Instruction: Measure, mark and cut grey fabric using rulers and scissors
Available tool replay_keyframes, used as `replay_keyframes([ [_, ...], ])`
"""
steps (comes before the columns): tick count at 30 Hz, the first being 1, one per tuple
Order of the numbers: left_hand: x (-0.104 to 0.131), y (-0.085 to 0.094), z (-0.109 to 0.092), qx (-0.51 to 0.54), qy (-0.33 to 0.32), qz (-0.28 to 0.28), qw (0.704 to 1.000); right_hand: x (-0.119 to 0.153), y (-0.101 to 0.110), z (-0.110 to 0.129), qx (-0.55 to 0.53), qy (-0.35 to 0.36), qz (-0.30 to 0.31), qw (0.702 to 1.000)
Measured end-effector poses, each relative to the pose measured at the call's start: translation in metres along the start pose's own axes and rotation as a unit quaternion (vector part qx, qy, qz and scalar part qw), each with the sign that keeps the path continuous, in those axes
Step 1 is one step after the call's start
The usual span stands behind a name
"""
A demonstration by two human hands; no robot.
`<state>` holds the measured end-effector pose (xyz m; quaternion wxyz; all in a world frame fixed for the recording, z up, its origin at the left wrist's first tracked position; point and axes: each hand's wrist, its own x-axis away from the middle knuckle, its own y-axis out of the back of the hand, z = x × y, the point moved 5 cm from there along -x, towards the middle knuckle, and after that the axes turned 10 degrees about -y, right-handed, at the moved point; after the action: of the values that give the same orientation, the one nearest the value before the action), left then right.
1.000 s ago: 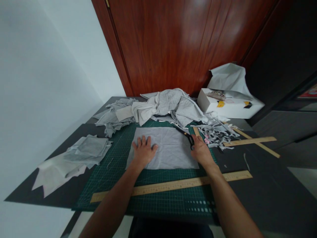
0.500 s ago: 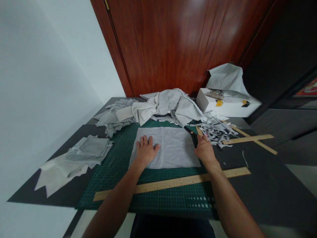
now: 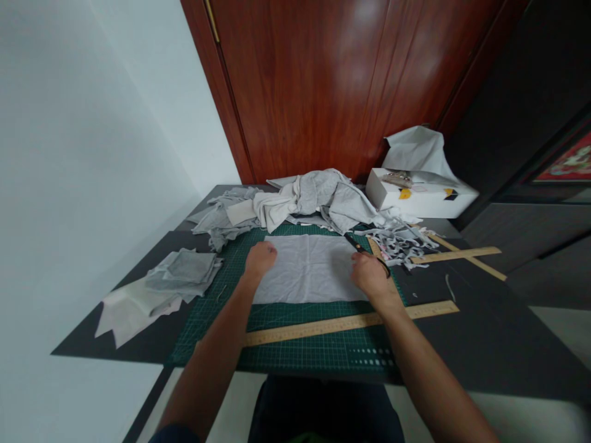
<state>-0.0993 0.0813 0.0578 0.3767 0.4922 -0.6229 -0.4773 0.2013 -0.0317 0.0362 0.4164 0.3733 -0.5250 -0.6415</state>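
Note:
A light grey rectangular cloth (image 3: 309,271) with a crease down its middle lies flat on the green cutting mat (image 3: 295,362). At its upper left edge, my left hand (image 3: 261,258) has its fingers pressed together on the cloth. Over the cloth's right side is my right hand (image 3: 370,274), with its fingers curled and their tips partly hidden. Black scissors (image 3: 355,243) lie just beyond the right hand, one handle loop showing to its right. A wooden ruler (image 3: 323,327) crosses the mat in front of the cloth, passing under both forearms.
Heaped grey fabric (image 3: 318,194) lines the back. Folded pieces (image 3: 184,271) lie at the left. Thin cloth scraps (image 3: 401,240) and crossed wooden rulers (image 3: 475,253) are on the right, before a white box (image 3: 420,197). A wooden door (image 3: 323,86) stands behind.
My left hand has gone from lying spread on the cloth to pinching at its left edge. My right hand has shifted slightly left, off the scissors. The view has moved a little.

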Motion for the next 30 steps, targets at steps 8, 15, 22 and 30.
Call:
replay_keyframes([
  [8,0.015,-0.002,0.047,-0.006,0.107,0.05,0.993,0.018,-0.022,0.029,-0.007,0.024,0.06,0.998],
  [15,0.01,-0.006,0.055,0.056,0.101,0.007,0.993,0.014,-0.019,0.014,-0.013,0.035,0.064,0.997],
  [22,0.006,-0.004,0.052,0.193,0.056,-0.041,0.979,0.014,-0.021,0.005,-0.01,0.017,0.063,0.998],
  [30,-0.006,-0.009,-0.033,0.272,-0.131,-0.054,0.952,0.014,-0.022,0.013,-0.053,0.018,0.064,0.996],
])
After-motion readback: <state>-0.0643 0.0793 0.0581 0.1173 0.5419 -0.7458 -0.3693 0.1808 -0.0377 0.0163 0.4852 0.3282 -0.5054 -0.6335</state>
